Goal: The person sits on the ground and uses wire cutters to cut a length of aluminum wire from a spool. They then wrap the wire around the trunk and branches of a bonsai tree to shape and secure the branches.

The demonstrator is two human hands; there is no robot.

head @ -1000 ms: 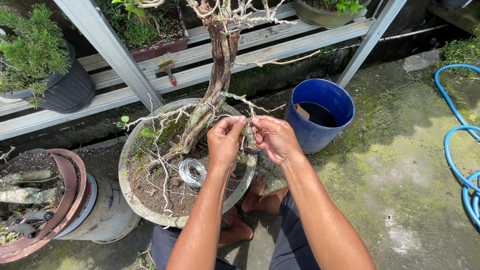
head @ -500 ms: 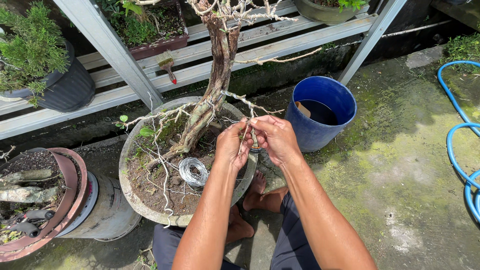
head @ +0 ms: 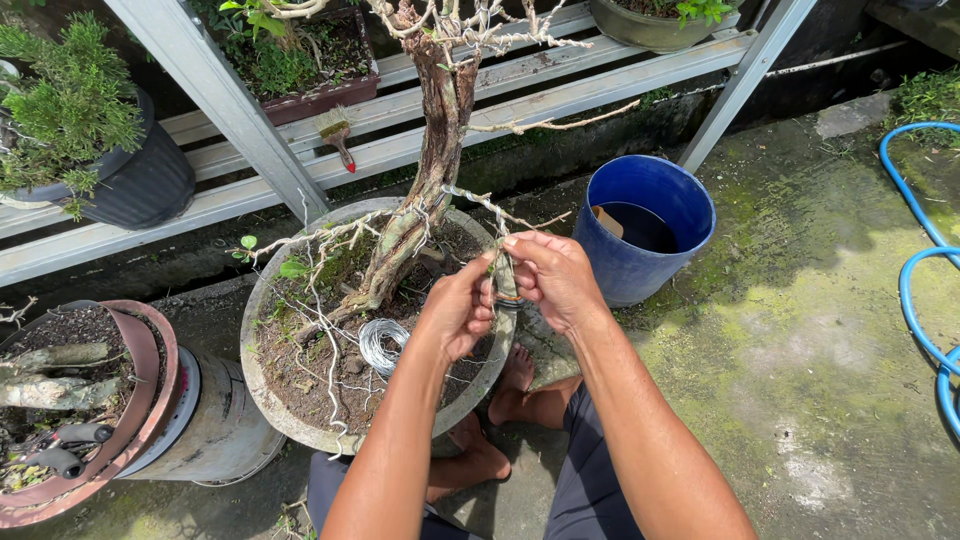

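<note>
Head view | wired branch (head: pixel 503 262) pinched between left hand (head: pixel 458 312), right hand (head: pixel 556 278)

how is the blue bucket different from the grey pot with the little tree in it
The blue bucket is deep, narrow and bright blue; the grey pot is wide, shallow and dull grey. The bucket holds no soil or plant, only something pale near its inner wall, while the pot is filled with soil, a bare-branched tree and a coil of wire. The left hand and right hand work over the pot, beside the bucket. Both are round and sit on the ground.
</note>
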